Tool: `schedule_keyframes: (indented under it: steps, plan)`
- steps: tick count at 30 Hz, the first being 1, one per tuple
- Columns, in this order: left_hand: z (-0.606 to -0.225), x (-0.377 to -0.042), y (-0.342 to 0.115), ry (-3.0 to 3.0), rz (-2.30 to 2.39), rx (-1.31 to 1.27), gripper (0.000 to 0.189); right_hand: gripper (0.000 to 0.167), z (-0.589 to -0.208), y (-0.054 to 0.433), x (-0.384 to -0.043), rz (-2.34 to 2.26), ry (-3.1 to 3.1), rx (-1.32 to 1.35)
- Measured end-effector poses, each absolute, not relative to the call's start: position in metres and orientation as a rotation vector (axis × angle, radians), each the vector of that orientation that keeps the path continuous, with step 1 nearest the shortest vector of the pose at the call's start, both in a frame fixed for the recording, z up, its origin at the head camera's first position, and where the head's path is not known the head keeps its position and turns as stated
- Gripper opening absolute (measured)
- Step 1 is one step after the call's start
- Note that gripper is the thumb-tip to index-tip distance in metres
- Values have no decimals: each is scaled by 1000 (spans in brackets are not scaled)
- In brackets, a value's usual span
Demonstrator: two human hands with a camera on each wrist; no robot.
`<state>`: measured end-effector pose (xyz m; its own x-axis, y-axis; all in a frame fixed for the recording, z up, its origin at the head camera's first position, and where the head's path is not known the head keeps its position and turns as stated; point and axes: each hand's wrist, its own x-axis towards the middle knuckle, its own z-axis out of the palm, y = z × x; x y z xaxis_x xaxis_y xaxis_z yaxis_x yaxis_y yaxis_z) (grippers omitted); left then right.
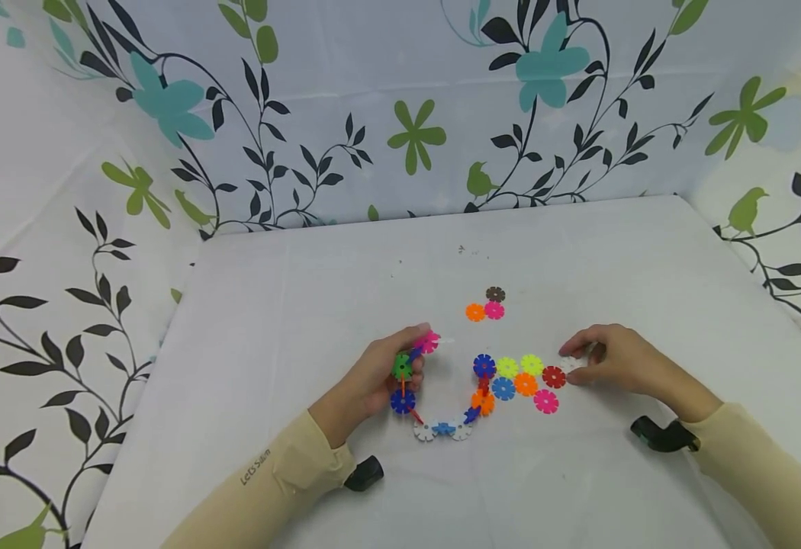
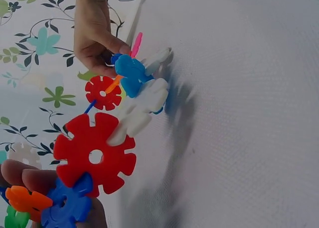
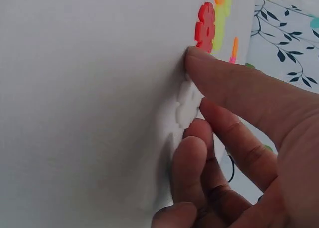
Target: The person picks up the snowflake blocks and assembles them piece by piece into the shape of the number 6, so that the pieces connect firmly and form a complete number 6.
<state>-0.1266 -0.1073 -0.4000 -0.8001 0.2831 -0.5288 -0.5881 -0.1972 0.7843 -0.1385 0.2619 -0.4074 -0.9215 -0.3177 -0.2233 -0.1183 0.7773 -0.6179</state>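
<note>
My left hand holds one end of a chain of notched plastic snowflake discs, gripping it near a green disc and a pink disc. From there the chain curves through a dark blue disc, white discs and an orange disc. A large red disc of the chain shows close up in the left wrist view. Over at the right, my right hand pinches a loose white disc at the table surface, just beside a flat red disc.
Flat discs lie grouped between chain and right hand, among them yellow, light blue and pink. Farther back are a brown disc, another orange disc and another pink one. A white cloth covers the table; patterned fabric hangs behind.
</note>
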Motion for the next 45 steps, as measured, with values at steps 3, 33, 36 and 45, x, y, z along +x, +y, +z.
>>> schedule_keyframes:
  steps: [3, 33, 36, 45]
  plan:
    - [-400, -126, -107, 1524, 2029, -343, 37, 36, -403, 262, -139, -835, 2641, -317]
    - [-393, -113, -96, 1673, 1945, -75, 34, 23, -381, 212, -133, -1356, 2433, -591]
    - [-390, -110, -93, 1735, 1922, 17, 35, 19, -380, 197, -130, -1452, 2419, -606]
    - [-386, -109, -92, 1744, 1951, 60, 36, 22, -380, 174, -126, -1642, 2379, -546]
